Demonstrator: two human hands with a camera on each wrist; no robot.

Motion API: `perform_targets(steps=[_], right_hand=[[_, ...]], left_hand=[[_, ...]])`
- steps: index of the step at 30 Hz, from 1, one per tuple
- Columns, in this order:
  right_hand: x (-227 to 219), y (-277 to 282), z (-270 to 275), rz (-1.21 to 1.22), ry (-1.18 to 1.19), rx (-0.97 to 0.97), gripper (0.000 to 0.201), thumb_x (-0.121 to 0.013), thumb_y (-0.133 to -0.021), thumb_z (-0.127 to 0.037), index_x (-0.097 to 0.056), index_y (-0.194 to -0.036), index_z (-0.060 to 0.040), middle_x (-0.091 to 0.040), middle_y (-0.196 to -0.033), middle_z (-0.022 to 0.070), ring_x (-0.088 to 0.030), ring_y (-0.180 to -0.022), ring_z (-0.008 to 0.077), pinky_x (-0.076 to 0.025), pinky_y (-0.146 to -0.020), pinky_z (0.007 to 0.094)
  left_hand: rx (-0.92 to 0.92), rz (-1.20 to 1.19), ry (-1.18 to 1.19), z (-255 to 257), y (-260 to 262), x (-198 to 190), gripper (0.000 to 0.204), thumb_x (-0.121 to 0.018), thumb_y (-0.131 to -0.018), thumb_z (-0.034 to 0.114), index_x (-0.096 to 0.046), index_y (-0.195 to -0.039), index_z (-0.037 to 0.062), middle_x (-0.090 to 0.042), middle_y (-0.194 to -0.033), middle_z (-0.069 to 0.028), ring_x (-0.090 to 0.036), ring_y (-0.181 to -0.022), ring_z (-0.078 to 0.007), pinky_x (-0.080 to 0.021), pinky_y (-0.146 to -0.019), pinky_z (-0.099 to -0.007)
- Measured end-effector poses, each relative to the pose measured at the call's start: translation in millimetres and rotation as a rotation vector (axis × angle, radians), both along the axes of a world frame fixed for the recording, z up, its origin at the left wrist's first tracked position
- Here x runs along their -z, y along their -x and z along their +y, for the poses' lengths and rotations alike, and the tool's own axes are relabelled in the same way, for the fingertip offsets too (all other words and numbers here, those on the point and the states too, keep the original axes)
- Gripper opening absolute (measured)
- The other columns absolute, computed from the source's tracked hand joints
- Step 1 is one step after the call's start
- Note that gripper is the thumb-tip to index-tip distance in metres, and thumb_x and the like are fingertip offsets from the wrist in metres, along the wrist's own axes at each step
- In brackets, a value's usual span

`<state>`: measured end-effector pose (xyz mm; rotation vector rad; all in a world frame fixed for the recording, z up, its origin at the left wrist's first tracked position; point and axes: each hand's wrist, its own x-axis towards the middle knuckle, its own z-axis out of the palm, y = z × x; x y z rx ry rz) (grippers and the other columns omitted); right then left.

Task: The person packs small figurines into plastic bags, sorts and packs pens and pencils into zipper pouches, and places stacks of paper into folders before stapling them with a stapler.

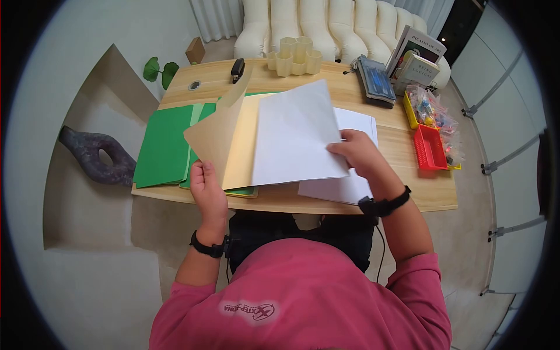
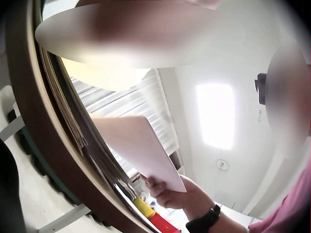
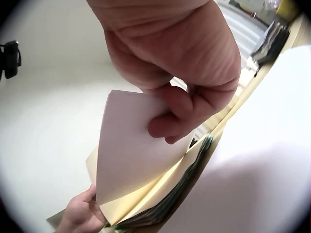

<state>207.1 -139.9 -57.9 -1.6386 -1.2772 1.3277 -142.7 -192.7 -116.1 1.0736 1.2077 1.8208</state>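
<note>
In the head view the left hand (image 1: 209,195) pinches the lower edge of a raised tan folder cover (image 1: 219,128). The right hand (image 1: 363,153) grips the right edge of white paper (image 1: 294,137), held tilted over the folder's cream inner side (image 1: 241,157). Green folders (image 1: 163,146) lie to the left and partly beneath. More white sheets (image 1: 338,189) rest on the table under the right hand. The right wrist view shows thumb and fingers of the right hand (image 3: 175,73) pinching the white paper (image 3: 131,141), with the left hand (image 3: 80,213) at the folder's edge.
A black stapler (image 1: 237,70) and a honeycomb-shaped holder (image 1: 294,56) stand at the table's back. Towards the right are a blue pouch (image 1: 376,80), upright books (image 1: 414,55), a red basket (image 1: 430,147) and a yellow one with small plastic bags (image 1: 429,108). The table's front edge runs near the person's body.
</note>
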Motion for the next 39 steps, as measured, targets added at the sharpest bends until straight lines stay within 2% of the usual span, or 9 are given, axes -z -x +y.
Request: perform_targets(steps=[8,11,22,25,27,28,31,33,39], right_hand=[[32,-94,-69,-0.166,-0.007,0.184,0.035,-0.079,-0.089,-0.011,-0.073,-0.119,0.0071,-0.075,-0.092,0.0101,-0.071,-0.073,0.0163,-0.056,-0.062,0.0313],[18,-87,-78,-0.275,-0.007,0.179,0.037,-0.080,-0.089,-0.009,-0.073,-0.119,0.0093,-0.078,-0.098,0.0139,-0.076,-0.084,0.0203,-0.061,-0.078,0.0331],[26,-80,-69,-0.374,-0.019,0.149,0.047,-0.082,-0.088,-0.022,-0.072,-0.121,0.0092,-0.079,-0.100,0.0211,-0.078,-0.088,0.0283,-0.062,-0.081,0.0381],[15,-78,-76,-0.695,-0.076,0.170,0.049,-0.080,-0.091,-0.032,-0.073,-0.117,0.0090,-0.078,-0.099,0.0243,-0.077,-0.092,0.0342,-0.061,-0.083,0.0408],[2,-77,-82,-0.889,-0.046,0.235,0.054,-0.078,-0.094,-0.043,-0.073,-0.109,0.0085,-0.077,-0.102,0.0277,-0.076,-0.098,0.0399,-0.059,-0.087,0.0434],[4,-82,-83,-0.889,-0.045,0.235,0.054,-0.078,-0.094,-0.043,-0.073,-0.109,0.0085,-0.077,-0.102,0.0277,-0.076,-0.098,0.0399,-0.059,-0.087,0.0434],[25,-110,-82,-0.803,-0.066,0.262,0.053,-0.076,-0.098,-0.047,-0.072,-0.101,0.0057,-0.077,-0.089,0.0239,-0.076,-0.083,0.0324,-0.059,-0.075,0.0414],[43,-124,-82,-0.425,0.051,0.290,0.051,-0.073,-0.102,-0.048,-0.071,-0.095,0.0031,-0.071,-0.071,0.0152,-0.068,-0.061,0.0214,-0.054,-0.058,0.0365],[70,-136,-86,-0.171,-0.063,0.387,0.046,-0.068,-0.108,-0.043,-0.067,-0.096,0.0008,-0.059,-0.059,0.0041,-0.050,-0.043,0.0112,-0.038,-0.043,0.0285]], left_hand=[[0.119,0.271,-0.041,-15,-9,23,0.026,-0.053,-0.117,0.021,-0.063,-0.124,-0.0021,-0.069,-0.113,-0.0052,-0.062,-0.104,-0.0096,-0.051,-0.096,-0.0270],[0.141,0.324,-0.028,-17,-13,27,0.026,-0.053,-0.117,0.021,-0.062,-0.125,-0.0023,-0.070,-0.112,-0.0054,-0.063,-0.103,-0.0094,-0.051,-0.094,-0.0261],[0.154,0.429,-0.004,-19,-9,27,0.023,-0.053,-0.117,0.018,-0.062,-0.122,-0.0027,-0.072,-0.118,-0.0091,-0.067,-0.109,-0.0117,-0.052,-0.096,-0.0261],[0.154,0.558,-0.085,-18,-14,13,0.027,-0.066,-0.110,0.022,-0.062,-0.126,0.0003,-0.073,-0.133,-0.0158,-0.069,-0.127,-0.0257,-0.050,-0.110,-0.0408],[0.169,1.160,-0.164,-20,-14,-7,0.045,-0.081,-0.098,0.029,-0.062,-0.131,0.0054,-0.067,-0.148,-0.0187,-0.058,-0.144,-0.0408,-0.037,-0.123,-0.0585],[0.199,1.233,-0.156,-17,-17,-6,0.063,-0.086,-0.089,0.033,-0.060,-0.142,0.0095,-0.064,-0.151,-0.0173,-0.051,-0.147,-0.0467,-0.026,-0.126,-0.0665],[0.211,1.389,-0.045,-19,-27,-8,0.068,-0.082,-0.090,0.026,-0.056,-0.150,0.0087,-0.063,-0.151,-0.0180,-0.052,-0.147,-0.0450,-0.029,-0.126,-0.0633],[0.218,1.379,-0.022,-16,-26,-4,0.069,-0.080,-0.089,0.022,-0.055,-0.152,0.0089,-0.064,-0.149,-0.0180,-0.053,-0.145,-0.0442,-0.031,-0.126,-0.0616],[0.279,1.233,-0.006,-16,-9,-18,0.052,-0.073,-0.090,0.005,-0.067,-0.142,0.0073,-0.068,-0.142,-0.0169,-0.059,-0.139,-0.0396,-0.043,-0.120,-0.0495]])
